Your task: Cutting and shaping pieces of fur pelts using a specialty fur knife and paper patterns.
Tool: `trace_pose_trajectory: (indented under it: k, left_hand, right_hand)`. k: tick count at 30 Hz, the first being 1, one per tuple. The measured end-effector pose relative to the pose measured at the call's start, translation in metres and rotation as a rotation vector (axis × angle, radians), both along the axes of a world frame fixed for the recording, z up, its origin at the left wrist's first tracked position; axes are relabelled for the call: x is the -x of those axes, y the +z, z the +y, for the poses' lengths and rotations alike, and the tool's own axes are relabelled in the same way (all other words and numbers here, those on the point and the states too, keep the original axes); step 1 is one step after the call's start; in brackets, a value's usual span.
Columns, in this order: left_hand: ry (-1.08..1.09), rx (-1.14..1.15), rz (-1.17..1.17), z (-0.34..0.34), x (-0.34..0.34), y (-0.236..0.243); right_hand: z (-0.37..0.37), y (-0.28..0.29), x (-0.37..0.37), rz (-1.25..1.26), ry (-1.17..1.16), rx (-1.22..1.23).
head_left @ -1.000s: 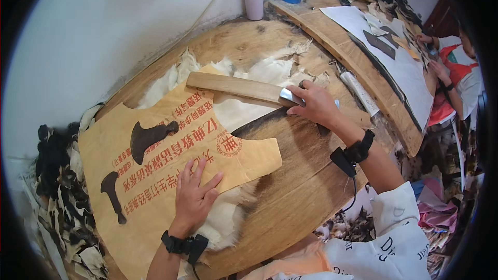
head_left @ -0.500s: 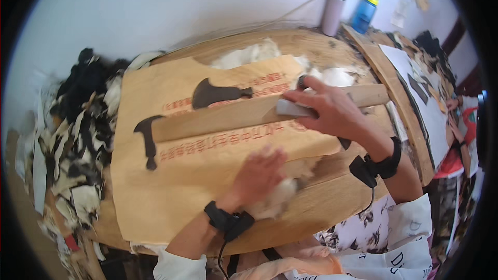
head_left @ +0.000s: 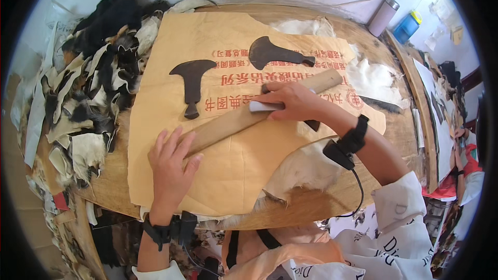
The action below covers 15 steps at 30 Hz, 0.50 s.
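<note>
Dark, axe-shaped blade tools, one upright (head_left: 192, 85) and one sideways (head_left: 275, 52), lie on a tan paper sheet (head_left: 150, 171) with red print. A wooden strip (head_left: 218, 127) runs diagonally across it. My right hand (head_left: 290, 102) is closed on a silver-and-dark tool (head_left: 257, 106) over the strip; a dark blade shows below my fingers, the rest is hidden. My left hand (head_left: 171, 168) lies with fingers stretched over the strip's lower-left end. Pale fur hide (head_left: 301, 173) shows from under the paper.
Black-and-white hide scraps (head_left: 88, 88) pile at the left. A lilac flask (head_left: 383, 15) and blue bottle (head_left: 407, 27) stand at the back right. A long board (head_left: 425, 150) runs along the right, beside white sheeting (head_left: 438, 119). A co-worker in red and white (head_left: 469, 163) is at the far right.
The strip, carried down-left over the paper, now slants. My left hand has moved onto its end, my right hand left with the tool. The view has swung leftward.
</note>
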<state>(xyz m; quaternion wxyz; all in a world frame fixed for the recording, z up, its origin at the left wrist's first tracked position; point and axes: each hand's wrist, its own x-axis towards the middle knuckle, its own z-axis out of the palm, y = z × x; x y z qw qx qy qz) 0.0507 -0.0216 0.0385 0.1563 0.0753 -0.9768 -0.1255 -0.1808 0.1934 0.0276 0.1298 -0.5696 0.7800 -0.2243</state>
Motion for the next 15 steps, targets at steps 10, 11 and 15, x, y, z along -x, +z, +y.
trace_pose_trajectory:
  k: [10, 11, 15]
  left_hand:
    - [-0.150, -0.147, 0.005, -0.021, -0.003, -0.034]
    - [-0.139, -0.145, -0.008, -0.024, -0.005, -0.035]
    - [-0.169, -0.169, -0.029, -0.025, -0.003, -0.032]
  right_hand:
    - [0.027, 0.045, -0.041, -0.313, -0.537, 0.163]
    - [0.024, 0.055, -0.048, -0.737, -0.793, 0.290]
    - [0.010, 0.015, -0.051, -1.369, -0.549, 1.016]
